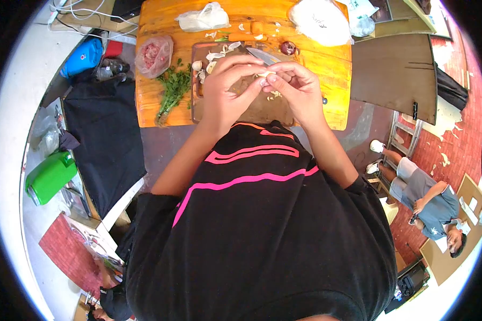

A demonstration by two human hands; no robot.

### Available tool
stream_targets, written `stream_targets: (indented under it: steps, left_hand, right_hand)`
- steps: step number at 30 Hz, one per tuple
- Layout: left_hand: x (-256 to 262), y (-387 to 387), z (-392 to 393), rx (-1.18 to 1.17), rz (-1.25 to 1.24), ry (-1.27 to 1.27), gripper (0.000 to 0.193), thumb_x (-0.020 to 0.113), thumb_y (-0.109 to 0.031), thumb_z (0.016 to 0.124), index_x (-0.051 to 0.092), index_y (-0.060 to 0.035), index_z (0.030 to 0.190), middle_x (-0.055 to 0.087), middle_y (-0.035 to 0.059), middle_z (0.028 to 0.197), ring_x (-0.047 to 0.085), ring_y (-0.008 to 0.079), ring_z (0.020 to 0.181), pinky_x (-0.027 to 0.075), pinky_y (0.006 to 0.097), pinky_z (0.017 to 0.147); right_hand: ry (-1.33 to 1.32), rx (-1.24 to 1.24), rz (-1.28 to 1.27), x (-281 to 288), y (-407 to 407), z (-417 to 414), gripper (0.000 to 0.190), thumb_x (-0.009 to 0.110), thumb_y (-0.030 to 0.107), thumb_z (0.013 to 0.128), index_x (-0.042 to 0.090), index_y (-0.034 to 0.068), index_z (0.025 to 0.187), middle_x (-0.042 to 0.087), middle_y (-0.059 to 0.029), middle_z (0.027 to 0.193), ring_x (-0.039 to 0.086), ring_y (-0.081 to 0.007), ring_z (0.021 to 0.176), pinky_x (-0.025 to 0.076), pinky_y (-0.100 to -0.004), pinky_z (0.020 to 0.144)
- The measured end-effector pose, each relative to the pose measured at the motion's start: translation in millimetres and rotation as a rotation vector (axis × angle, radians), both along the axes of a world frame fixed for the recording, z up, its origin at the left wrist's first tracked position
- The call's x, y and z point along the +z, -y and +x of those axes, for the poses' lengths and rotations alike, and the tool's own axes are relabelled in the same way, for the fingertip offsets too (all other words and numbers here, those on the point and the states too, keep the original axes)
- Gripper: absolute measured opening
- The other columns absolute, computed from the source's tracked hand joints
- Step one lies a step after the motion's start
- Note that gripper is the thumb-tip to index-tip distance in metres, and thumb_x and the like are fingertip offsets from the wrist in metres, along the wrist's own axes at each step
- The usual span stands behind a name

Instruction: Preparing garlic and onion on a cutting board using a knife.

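Note:
A small pale garlic clove point(266, 74) is pinched between the fingertips of my left hand point(233, 82) and my right hand point(299, 86), above a brown cutting board point(245, 114). Garlic bulbs and cloves point(197, 66) with papery skins lie on the board's left part. Small chopped garlic pieces point(276, 94) sit under my right hand. Beyond my fingers rests a knife blade point(265, 55); its middle is hidden by my right hand, and a dark handle end shows at the right. Past the board are a carrot point(247, 37) and a red onion point(288, 48).
The wooden table point(333, 80) also bears leafy green herbs point(176, 86), a plastic bag of minced meat point(152, 56), a white plastic bag point(205, 18) and a larger white bag point(319, 22). A person point(425, 196) is at the right; another person point(114, 301) shows partly at lower left.

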State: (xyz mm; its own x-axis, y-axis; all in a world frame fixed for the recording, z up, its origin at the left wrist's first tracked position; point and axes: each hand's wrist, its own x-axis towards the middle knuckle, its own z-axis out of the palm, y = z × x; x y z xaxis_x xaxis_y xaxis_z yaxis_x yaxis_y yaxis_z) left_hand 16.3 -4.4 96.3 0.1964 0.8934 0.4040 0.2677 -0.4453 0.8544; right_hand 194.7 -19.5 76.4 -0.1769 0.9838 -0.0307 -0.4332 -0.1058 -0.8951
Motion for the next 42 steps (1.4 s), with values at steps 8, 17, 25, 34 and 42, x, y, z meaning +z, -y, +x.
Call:
stream_targets:
  steps: [8,17,25,34,42]
  left_hand:
    - [-28.7,-11.9,-14.6,-0.013,0.132,-0.222,0.012,0.075,-0.008,0.079,0.071,-0.0061,0.090,0.069,0.0072,0.087,0.063,0.0262,0.083,0.049,0.0360,0.076]
    - [-70.7,-13.6,-18.0,-0.018,-0.030,-0.263,0.008,0.070,-0.012,0.081,0.069,-0.0078,0.087,0.069,0.0077,0.084,0.063,0.0284,0.082,0.051,0.0388,0.072]
    - [-86.1,-13.4,-18.1,-0.060,-0.161,-0.335,0.011,0.069,-0.011,0.082,0.070,-0.0056,0.091,0.070,0.0099,0.085,0.064,0.0279,0.083,0.050,0.0372,0.074]
    - [-102.7,-13.5,-6.8,-0.072,-0.220,-0.348,0.010,0.071,-0.014,0.083,0.071,-0.0064,0.089,0.070,0.0105,0.083,0.065,0.0218,0.075,0.050,0.0326,0.064]
    - [-135.9,-12.6,1.8,-0.107,-0.638,0.179,0.011,0.060,-0.012,0.097,0.063,-0.0011,0.098,0.064,0.0001,0.087,0.056,0.0065,0.080,0.045,0.0248,0.072]
  right_hand:
    - [0.112,0.026,-0.065,-23.4,-3.6,-6.9,0.018,0.065,0.001,0.093,0.065,-0.003,0.111,0.070,-0.0083,0.098,0.067,-0.0131,0.086,0.057,-0.0285,0.081]
    - [0.239,0.056,-0.108,-70.6,-6.5,-11.6,0.022,0.065,0.001,0.092,0.066,-0.003,0.114,0.072,-0.0075,0.099,0.068,-0.0125,0.086,0.056,-0.0264,0.079]
    - [0.355,0.072,-0.149,-96.1,-6.8,-7.9,0.023,0.066,0.002,0.091,0.068,-0.003,0.114,0.073,-0.0073,0.096,0.068,-0.0118,0.084,0.055,-0.0257,0.077]
    - [0.631,0.061,-0.108,-100.4,-6.4,-4.2,0.025,0.068,0.003,0.088,0.070,0.001,0.114,0.072,-0.0071,0.091,0.067,-0.0105,0.080,0.053,-0.0249,0.074]
    - [0.379,0.073,-0.156,-112.1,-10.8,-0.2,0.021,0.062,-0.002,0.091,0.066,-0.003,0.111,0.071,-0.0068,0.092,0.067,-0.0120,0.080,0.055,-0.0247,0.075]
